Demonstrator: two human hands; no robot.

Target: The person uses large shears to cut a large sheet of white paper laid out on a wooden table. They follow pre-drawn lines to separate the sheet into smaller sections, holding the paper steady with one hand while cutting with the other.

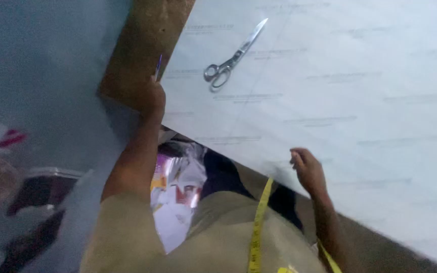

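The left hand is closed around a pen, pinching it upright at the near-left corner of a big pale sheet spread over the brown bench. The right hand rests with its fingers loosely curled at the sheet's near edge; whether it grips that edge or only touches it is hard to tell in the blur. 1 pair of scissors lies shut on the sheet, well apart from both hands, its blades pointing away. A yellow tape hangs down the person's chest, close to the right forearm. The likeliest slip, as I judge it, is the sheet shifting: it overhangs the bench edge toward the person, and only the 2 hands seem to steady it, so a push from the pen could drag a line crooked or crease the corner. The dangling tape could also catch the edge. Paper scraps litter the floor below, where a dropped pen would be hard to find.
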